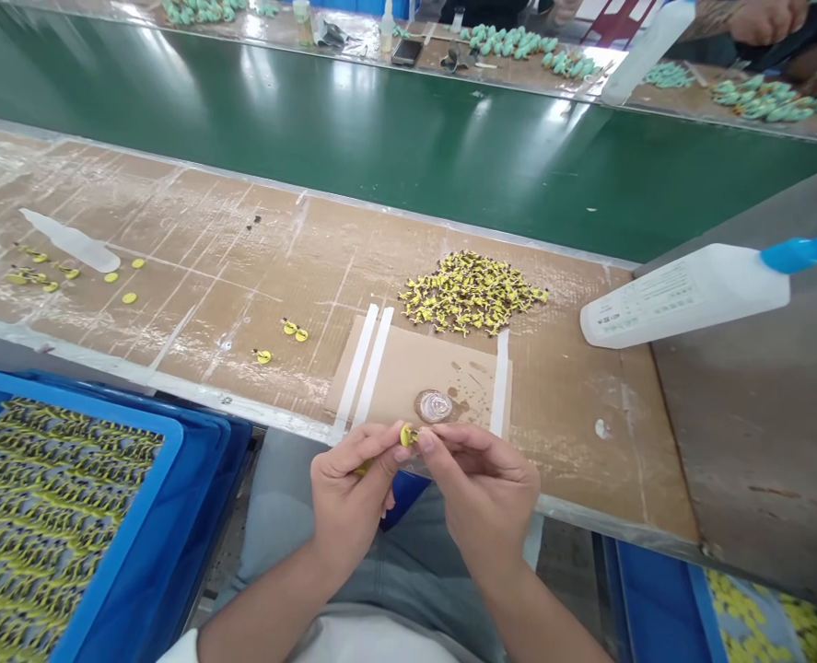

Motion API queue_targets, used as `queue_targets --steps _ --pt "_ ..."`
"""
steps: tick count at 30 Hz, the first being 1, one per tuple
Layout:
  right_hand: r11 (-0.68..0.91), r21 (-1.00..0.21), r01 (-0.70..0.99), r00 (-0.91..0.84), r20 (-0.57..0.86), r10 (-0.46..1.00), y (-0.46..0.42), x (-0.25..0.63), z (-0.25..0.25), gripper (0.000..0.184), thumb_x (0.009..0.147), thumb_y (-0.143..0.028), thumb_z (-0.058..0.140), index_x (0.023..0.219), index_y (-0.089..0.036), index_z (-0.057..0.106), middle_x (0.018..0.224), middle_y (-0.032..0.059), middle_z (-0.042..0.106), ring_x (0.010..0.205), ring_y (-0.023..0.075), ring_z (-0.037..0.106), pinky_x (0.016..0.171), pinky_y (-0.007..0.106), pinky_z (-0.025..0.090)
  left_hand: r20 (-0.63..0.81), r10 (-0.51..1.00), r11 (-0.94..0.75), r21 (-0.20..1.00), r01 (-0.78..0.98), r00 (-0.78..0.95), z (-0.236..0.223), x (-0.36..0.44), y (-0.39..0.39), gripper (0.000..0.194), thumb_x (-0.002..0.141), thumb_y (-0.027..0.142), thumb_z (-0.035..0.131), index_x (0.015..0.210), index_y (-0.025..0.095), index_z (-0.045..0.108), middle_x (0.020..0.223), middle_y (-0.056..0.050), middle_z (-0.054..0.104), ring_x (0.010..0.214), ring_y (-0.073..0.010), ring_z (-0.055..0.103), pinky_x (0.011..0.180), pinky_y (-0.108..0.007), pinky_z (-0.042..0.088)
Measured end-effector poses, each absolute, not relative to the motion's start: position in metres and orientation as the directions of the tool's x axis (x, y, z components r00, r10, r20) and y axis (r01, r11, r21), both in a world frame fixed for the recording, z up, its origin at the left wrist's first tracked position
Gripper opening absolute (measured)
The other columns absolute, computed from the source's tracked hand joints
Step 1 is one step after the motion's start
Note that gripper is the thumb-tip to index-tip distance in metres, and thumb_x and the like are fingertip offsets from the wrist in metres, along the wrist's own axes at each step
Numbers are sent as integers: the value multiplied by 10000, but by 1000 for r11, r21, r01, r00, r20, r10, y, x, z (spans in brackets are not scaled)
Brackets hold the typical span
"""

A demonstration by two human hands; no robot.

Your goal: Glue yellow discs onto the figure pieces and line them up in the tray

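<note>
My left hand (353, 488) pinches a small round yellow disc (406, 433) between thumb and fingers, just above the table's front edge. More yellow shows at 575,508 under its fingers, mostly hidden. From the other side, my right hand (489, 493) has its thumb and fingertips closed on a tiny dark-and-yellow piece (414, 437) that meets the disc. Just beyond my fingertips a glossy whitish puddle (434, 405) lies on a taped cardboard sheet (408, 364). Behind that sheet is a heap of small yellow-and-dark pieces (473, 293).
A white bottle with a blue nozzle (684, 293) leans at the right. Several yellow discs (129, 297) lie to the left, near a whitish flat strip (73, 241). Blue trays (166, 497) of rowed pieces stand lower left. Across a green belt (380, 120), another person's hand (767, 20) shows.
</note>
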State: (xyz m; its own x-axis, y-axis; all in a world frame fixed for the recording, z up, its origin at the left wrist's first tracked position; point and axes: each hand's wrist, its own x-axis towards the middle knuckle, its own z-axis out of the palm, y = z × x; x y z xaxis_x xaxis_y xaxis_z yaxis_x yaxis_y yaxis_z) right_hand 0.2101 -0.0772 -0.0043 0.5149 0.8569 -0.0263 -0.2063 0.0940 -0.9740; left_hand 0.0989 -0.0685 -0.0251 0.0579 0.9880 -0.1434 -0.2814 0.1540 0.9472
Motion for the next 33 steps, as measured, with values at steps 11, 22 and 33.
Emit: queue_targets --steps 11,22,33 --pt "-8 -932 -361 395 -161 904 -71 195 -5 121 711 -157 824 777 -245 773 729 -8 768 663 139 744 630 168 624 -30 999 22 982 -188 -44 -26 79 -66 256 806 157 725 1005 308 784 832 4 711 421 -21 504 346 -142 398" --pt "-83 -911 -404 355 -239 904 -61 176 -3 118 682 -191 848 758 -247 778 708 2 765 622 127 731 622 162 612 254 966 -255 967 -13 -38 -29 54 -56 419 797 45 702 1083 348 746 896 28 727 473 -36 558 405 -150 467" --pt "-172 -922 -348 300 -283 911 -33 139 -6 156 647 -247 870 750 -198 762 671 23 742 579 117 689 576 188 586 196 969 -205 978 -43 -149 -32 18 -38 361 795 77 713 1048 329 767 850 2 728 456 -52 545 384 -163 444"
